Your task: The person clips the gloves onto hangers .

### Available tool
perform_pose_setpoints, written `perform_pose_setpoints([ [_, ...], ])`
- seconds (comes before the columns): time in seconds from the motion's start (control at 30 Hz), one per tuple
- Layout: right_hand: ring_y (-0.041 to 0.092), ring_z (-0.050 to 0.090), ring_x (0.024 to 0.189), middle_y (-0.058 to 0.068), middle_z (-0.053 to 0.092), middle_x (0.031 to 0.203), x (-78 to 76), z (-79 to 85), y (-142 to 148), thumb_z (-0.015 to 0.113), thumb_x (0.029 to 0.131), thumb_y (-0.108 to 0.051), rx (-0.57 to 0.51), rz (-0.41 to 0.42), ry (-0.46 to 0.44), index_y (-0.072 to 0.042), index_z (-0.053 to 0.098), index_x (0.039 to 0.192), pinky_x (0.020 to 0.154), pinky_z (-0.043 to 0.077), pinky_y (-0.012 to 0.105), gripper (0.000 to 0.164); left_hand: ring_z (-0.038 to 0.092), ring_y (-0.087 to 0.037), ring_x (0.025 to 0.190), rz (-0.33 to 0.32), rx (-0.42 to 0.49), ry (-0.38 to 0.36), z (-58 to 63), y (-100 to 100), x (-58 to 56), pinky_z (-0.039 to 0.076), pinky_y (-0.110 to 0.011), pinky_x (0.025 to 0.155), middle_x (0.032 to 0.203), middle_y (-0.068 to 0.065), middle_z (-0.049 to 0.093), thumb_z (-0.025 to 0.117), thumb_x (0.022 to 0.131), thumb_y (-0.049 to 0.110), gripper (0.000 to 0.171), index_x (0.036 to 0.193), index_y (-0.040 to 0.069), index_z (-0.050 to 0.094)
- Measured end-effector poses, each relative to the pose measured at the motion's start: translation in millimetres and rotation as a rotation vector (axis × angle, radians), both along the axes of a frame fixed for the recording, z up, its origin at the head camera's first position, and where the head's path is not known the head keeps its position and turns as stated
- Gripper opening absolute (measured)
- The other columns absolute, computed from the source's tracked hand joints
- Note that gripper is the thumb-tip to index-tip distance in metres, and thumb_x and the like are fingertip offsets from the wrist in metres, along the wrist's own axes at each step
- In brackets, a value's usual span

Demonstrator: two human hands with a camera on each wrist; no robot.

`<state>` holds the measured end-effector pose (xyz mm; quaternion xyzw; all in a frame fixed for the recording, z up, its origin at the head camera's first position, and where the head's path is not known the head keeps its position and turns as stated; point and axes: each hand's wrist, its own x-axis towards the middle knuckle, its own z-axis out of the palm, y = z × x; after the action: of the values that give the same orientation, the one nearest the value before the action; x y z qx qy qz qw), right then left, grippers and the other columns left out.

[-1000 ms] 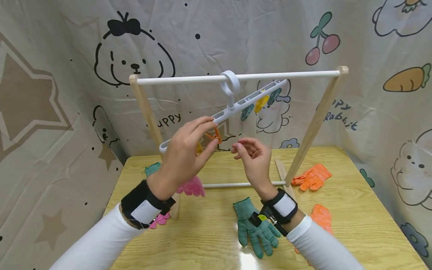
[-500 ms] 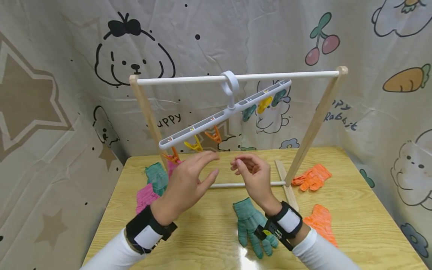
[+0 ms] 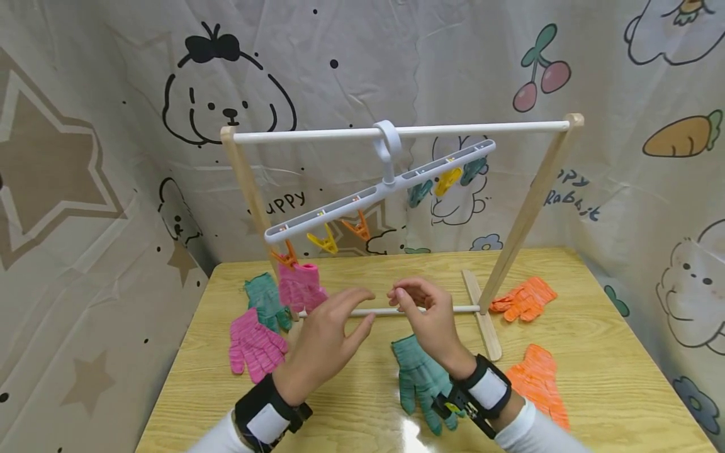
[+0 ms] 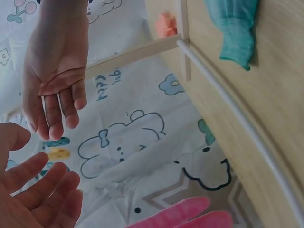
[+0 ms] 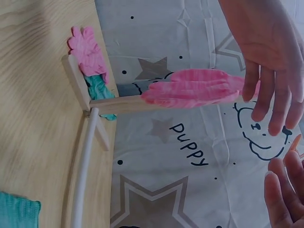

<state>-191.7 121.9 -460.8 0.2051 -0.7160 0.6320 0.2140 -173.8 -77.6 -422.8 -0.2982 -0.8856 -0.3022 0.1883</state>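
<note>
So, the hanging pink glove [image 3: 300, 283] is clipped by the end orange clip [image 3: 286, 254] on the left end of the hanger [image 3: 367, 195], which hooks over the top rail [image 3: 481, 129]. In head view the left hand [image 3: 324, 336] overlaps the glove's lower part; contact can't be told. Left fingers loosely bent, thumb spread off them; right hand [image 3: 428, 318] faces it, fingers loosely curled, gap between the two. In the way: left post [image 3: 246, 173] behind the glove, lower rail [image 3: 382, 311] behind both hands, yellow clip [image 3: 324, 241] and inner orange clip [image 3: 358, 226] further along the bar. On the table [image 3: 351, 390]: lying pink glove [image 3: 257, 343] beside left green glove [image 3: 263, 299], front green glove [image 3: 419, 374] partly behind the right wristband [image 3: 488, 388], orange gloves [image 3: 523, 299] at right. Edges: printed cloth [image 3: 351, 69] stands along the far table edge. Room: space between hanger bar and lower rail, inside the posts; wood grain shows between left forearm and front green glove.
</note>
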Motion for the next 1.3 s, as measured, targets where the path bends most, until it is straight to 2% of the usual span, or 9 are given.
perform_pose_setpoints([
  [0.3,0.014,0.073,0.080,0.020,0.074,0.093,7.3,-12.5,3,0.059,0.097,0.003,0.055,0.029,-0.047,0.002,0.069,0.105,0.071,0.060,0.026,0.012,0.069,-0.022,0.115,0.028,0.013,-0.056,-20.6,0,8.4,0.058,-0.039,0.094,0.122,-0.005,0.072,0.072,0.094,0.021,0.027,0.120,0.013,0.069],
  [0.47,0.010,0.071,0.081,0.017,0.075,0.094,12.0,-19.9,3,0.061,0.098,0.000,0.088,0.019,-0.086,-0.001,0.069,0.105,0.071,0.059,0.026,0.011,0.069,-0.023,0.114,0.056,0.023,-0.089,-33.7,-3,13.6,0.058,-0.041,0.092,0.122,-0.005,0.072,0.073,0.094,0.021,0.029,0.121,0.012,0.069],
  [0.7,0.022,0.073,0.082,0.016,0.075,0.097,17.9,-32.8,4,0.061,0.099,-0.004,0.139,0.030,-0.146,-0.002,0.069,0.109,0.073,0.058,0.027,0.013,0.069,-0.019,0.108,0.107,0.055,-0.146,-51.3,-9,17.9,0.058,-0.039,0.089,0.120,-0.003,0.072,0.075,0.092,0.020,0.029,0.120,0.014,0.070],
  [1.03,0.016,0.073,0.082,0.011,0.076,0.099,24.5,-50.5,6,0.062,0.100,-0.010,0.181,0.040,-0.196,-0.009,0.070,0.110,0.073,0.058,0.027,0.013,0.069,-0.018,0.105,0.141,0.072,-0.242,-71.0,-9,25.8,0.058,-0.039,0.087,0.119,-0.001,0.073,0.074,0.092,0.021,0.026,0.118,0.017,0.071],
  [1.17,0.018,0.073,0.082,0.011,0.076,0.099,26.6,-56.7,7,0.063,0.100,-0.013,0.201,0.040,-0.220,-0.010,0.071,0.111,0.072,0.058,0.027,0.014,0.068,-0.018,0.107,0.136,0.069,-0.296,-79.7,-8,29.4,0.058,-0.039,0.088,0.121,0.000,0.072,0.073,0.093,0.021,0.026,0.119,0.017,0.070],
  [1.3,0.021,0.073,0.083,0.011,0.076,0.100,28.8,-61.2,8,0.064,0.099,-0.015,0.220,0.038,-0.259,-0.010,0.071,0.112,0.071,0.058,0.026,0.015,0.068,-0.018,0.108,0.137,0.055,-0.319,-87.0,-7,31.6,0.058,-0.040,0.088,0.121,-0.001,0.072,0.073,0.093,0.021,0.026,0.119,0.017,0.070],
])
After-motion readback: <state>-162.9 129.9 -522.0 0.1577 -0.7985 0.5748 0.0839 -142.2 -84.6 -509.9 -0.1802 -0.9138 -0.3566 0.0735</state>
